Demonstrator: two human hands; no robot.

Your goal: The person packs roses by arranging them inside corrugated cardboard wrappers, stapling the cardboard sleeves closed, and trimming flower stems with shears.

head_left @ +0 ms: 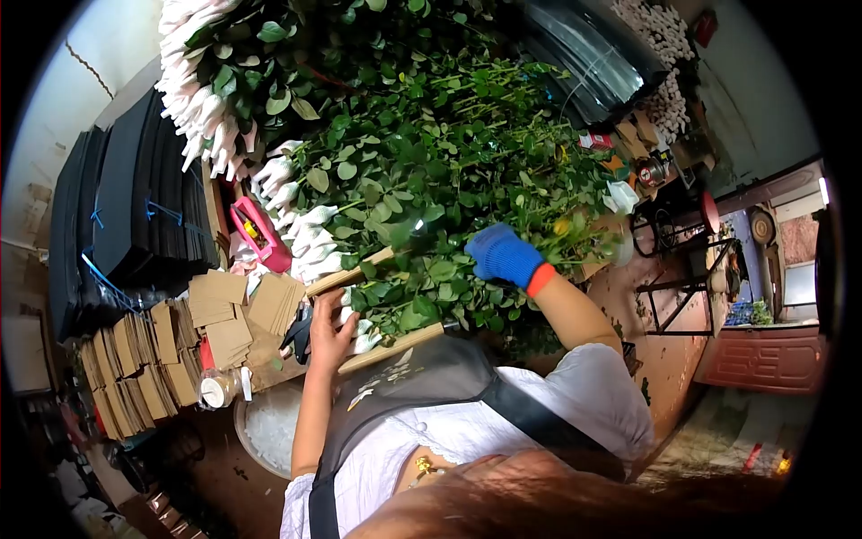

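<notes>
Leafy cut flower stems, which look like roses, lie between two wooden rails, their heads in white sleeves at the left end. My bare left hand is at that end, fingers curled around a white-sleeved flower head. Close against its left side are black-handled scissors; I cannot tell whether they lie on the table or hang from the hand. My right hand, in a blue knit glove with an orange cuff, is closed among the leaves over the stems. Its fingertips are partly hidden by foliage.
A large heap of leafy stems fills the table beyond. Cardboard pieces, a roll of tape and a pink holder are at left. Stacked black sheets stand further left. A white tub is below the table edge.
</notes>
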